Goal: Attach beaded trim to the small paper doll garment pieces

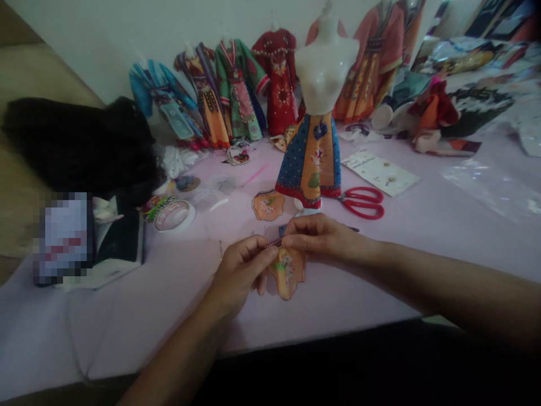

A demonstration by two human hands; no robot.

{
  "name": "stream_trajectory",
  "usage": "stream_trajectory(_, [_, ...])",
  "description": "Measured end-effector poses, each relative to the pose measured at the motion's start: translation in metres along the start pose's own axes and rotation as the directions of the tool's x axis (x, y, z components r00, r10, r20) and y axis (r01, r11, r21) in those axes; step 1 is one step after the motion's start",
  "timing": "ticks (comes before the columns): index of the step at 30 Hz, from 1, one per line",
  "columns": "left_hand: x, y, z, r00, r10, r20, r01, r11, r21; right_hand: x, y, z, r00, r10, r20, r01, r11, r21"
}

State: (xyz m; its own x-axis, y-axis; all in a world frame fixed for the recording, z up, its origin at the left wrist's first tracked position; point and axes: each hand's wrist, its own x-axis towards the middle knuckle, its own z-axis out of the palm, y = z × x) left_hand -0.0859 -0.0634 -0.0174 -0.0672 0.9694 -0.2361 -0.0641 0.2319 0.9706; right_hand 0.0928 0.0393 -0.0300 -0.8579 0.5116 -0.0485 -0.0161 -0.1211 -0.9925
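Here, in the head view, the left hand and the right hand both pinched an orange embroidered piece by its dark-trimmed upper edge, thumbs closed against fingers; that piece was just in front of the white mannequin; a second orange piece lay near the mannequin's left side, red-handled scissors near its right; small dresses stood behind it.
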Motion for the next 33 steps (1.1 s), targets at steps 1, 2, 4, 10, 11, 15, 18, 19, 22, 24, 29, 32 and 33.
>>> stream_trajectory(1, [0.0000, 0.0002, -0.0001, 1.000, -0.002, -0.004, 0.002, 1.000, -0.004, 0.0004, 0.0000, -0.0002, 1.000, -0.005, 0.000, 0.005, 1.000, -0.010])
stream_trajectory(2, [0.0000, 0.0002, -0.0005, 1.000, -0.005, -0.005, 0.005, 1.000, -0.011, 0.0007, -0.0003, -0.0004, 1.000, -0.008, 0.002, 0.008, 1.000, -0.018])
stream_trajectory(4, [-0.0003, -0.0002, -0.0017, 1.000, -0.015, -0.019, 0.014, 0.999, -0.032, 0.0010, -0.0015, -0.0003, 1.000, -0.007, -0.004, 0.007, 1.000, -0.001])
stream_trajectory(10, [-0.0002, -0.0017, -0.0052, 0.992, -0.056, -0.110, 0.043, 0.992, -0.115, 0.0011, -0.0049, 0.0001, 0.999, -0.013, -0.033, 0.018, 0.985, 0.170])
stream_trajectory(11, [-0.0001, -0.0013, -0.0051, 0.991, -0.059, -0.122, 0.044, 0.992, -0.121, 0.0014, -0.0044, -0.0004, 0.999, -0.020, -0.033, 0.025, 0.984, 0.177])
stream_trajectory(15, [-0.0001, 0.0009, -0.0035, 0.988, -0.045, -0.149, 0.027, 0.992, -0.122, 0.0032, -0.0022, -0.0028, 0.997, -0.020, -0.070, 0.034, 0.979, 0.202])
stream_trajectory(18, [-0.0003, 0.0013, -0.0031, 0.986, -0.040, -0.161, 0.021, 0.993, -0.119, 0.0042, -0.0028, -0.0035, 0.996, -0.004, -0.093, 0.024, 0.975, 0.220])
stream_trajectory(19, [-0.0003, 0.0014, -0.0031, 0.986, -0.037, -0.164, 0.017, 0.993, -0.120, 0.0043, -0.0031, -0.0035, 0.995, 0.000, -0.098, 0.021, 0.976, 0.219])
stream_trajectory(22, [0.0000, 0.0018, -0.0034, 0.985, -0.025, -0.172, 0.003, 0.992, -0.128, 0.0039, -0.0027, -0.0029, 0.996, -0.008, -0.084, 0.023, 0.983, 0.179])
stream_trajectory(24, [0.0004, 0.0023, -0.0035, 0.985, -0.017, -0.173, -0.007, 0.991, -0.137, 0.0033, -0.0015, -0.0022, 0.999, -0.023, -0.032, 0.027, 0.991, 0.133])
stream_trajectory(29, [0.0010, 0.0030, -0.0039, 0.983, 0.021, -0.185, -0.049, 0.988, -0.148, 0.0021, -0.0023, -0.0013, 0.998, -0.048, 0.030, 0.049, 0.999, -0.018])
stream_trajectory(32, [0.0004, 0.0020, -0.0041, 0.981, 0.042, -0.188, -0.067, 0.990, -0.126, 0.0015, -0.0054, -0.0019, 0.996, -0.084, -0.017, 0.084, 0.996, -0.008])
stream_trajectory(33, [0.0002, 0.0013, -0.0041, 0.982, 0.050, -0.181, -0.071, 0.991, -0.113, 0.0013, -0.0061, -0.0022, 0.996, -0.091, -0.012, 0.092, 0.996, 0.002])
